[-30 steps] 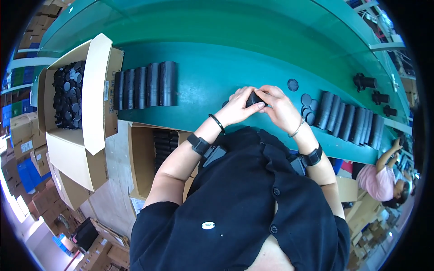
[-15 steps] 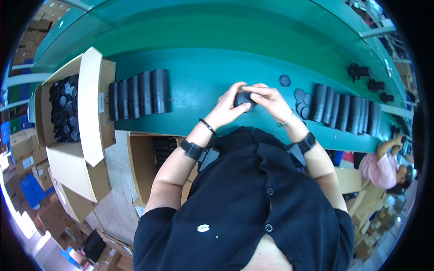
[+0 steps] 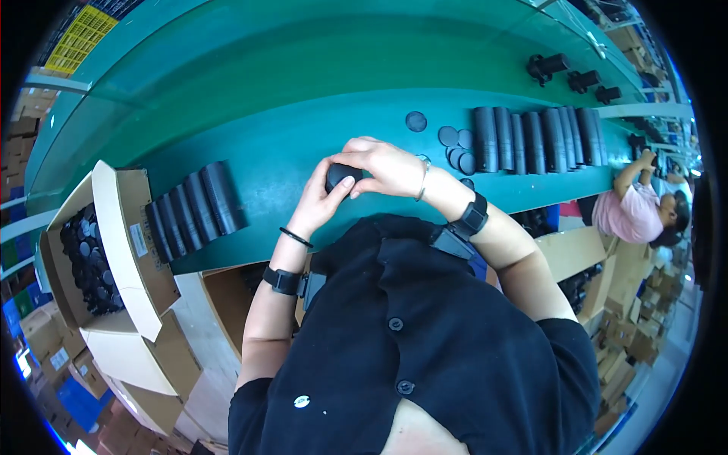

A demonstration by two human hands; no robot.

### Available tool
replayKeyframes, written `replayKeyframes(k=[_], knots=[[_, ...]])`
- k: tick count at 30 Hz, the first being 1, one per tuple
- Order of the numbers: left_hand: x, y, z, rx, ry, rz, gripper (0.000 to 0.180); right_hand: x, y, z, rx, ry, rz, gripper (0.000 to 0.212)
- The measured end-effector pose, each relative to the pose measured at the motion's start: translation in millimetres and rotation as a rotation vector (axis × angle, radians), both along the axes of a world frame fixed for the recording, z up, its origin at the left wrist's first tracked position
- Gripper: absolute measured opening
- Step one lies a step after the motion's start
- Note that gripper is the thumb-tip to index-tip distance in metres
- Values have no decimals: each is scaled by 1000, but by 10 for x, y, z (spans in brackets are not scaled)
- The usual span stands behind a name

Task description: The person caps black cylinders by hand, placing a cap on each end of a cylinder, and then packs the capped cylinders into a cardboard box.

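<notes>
Over the green bench, my left hand (image 3: pixel 317 196) and my right hand (image 3: pixel 383 168) come together around a black round part (image 3: pixel 338 177). Its rounded end faces me, and fingers cover much of its body. My left thumb presses on its near side. The fingers of my right hand wrap over its far side, with the thumb close to the left one. To the right lie loose black discs (image 3: pixel 449 136), with one separate disc (image 3: pixel 415 121) farther back. Beyond them, black tubes (image 3: pixel 534 142) lie side by side in a row.
Another row of black tubes (image 3: pixel 199 203) lies at the left. An open cardboard box (image 3: pixel 130 250) of small black caps (image 3: pixel 89 258) stands beyond it. Black fittings (image 3: pixel 547 67) sit at the back right. A co-worker in pink (image 3: pixel 628 214) works at the far right.
The whole view has turned, and the bench things on the right appear farther left. My hands still grip the black part; my right hand has wrapped farther over it.
</notes>
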State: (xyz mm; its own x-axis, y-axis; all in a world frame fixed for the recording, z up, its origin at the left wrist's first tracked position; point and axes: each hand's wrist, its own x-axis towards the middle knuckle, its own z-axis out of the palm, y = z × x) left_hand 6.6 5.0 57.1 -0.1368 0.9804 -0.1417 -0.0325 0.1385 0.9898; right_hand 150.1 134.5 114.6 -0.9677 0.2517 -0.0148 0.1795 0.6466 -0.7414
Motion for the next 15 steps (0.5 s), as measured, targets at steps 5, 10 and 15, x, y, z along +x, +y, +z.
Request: replayKeyframes(k=[5,10,15], knots=[[44,-29,-145,22,129,-53,56,87,14,79,4,31,5,56],[93,-25,-98,59,288,-87,63,181,-24,44,-103,66,-39,56],[92,-38,-69,72,345,-114,66,193,-11,63,-119,20,-52,60]])
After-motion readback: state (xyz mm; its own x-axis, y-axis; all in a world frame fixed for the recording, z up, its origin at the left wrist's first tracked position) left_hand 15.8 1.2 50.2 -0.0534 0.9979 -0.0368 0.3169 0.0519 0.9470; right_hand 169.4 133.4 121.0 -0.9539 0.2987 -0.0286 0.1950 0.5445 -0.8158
